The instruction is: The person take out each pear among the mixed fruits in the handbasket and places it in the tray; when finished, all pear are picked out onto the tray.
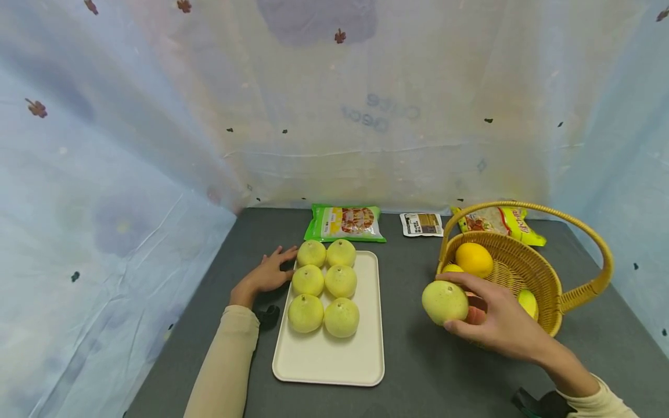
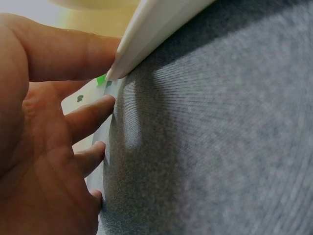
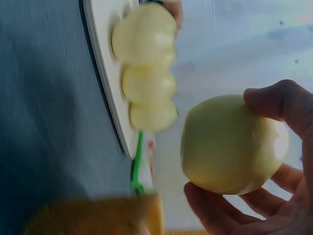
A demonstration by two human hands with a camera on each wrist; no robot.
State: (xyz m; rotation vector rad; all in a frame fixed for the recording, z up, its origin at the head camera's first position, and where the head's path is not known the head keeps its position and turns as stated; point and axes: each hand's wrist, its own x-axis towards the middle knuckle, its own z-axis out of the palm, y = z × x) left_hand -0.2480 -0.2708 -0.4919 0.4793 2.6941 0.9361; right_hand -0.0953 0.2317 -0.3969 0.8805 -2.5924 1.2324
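Note:
My right hand [image 1: 504,316] grips a round pale-green fruit [image 1: 445,302] between thumb and fingers, in front of the wicker basket's near left side. In the right wrist view the same fruit [image 3: 232,144] looks smooth and faintly yellow. My left hand [image 1: 265,273] rests at the left edge of the cream tray [image 1: 358,363], fingers spread on the table. The left wrist view shows its thumb [image 2: 73,54] against the tray's side [image 2: 146,36]. On the tray, several matching green fruits [image 1: 342,317] stand in two columns toward the far end.
The wicker basket [image 1: 549,278] with a tall handle holds an orange [image 1: 474,259], a yellow fruit, a reddish one partly hidden by my hand, and a green one [image 1: 528,303]. Behind lie a green food packet [image 1: 345,223], a small white packet [image 1: 421,224] and a yellow-green bag [image 1: 499,223].

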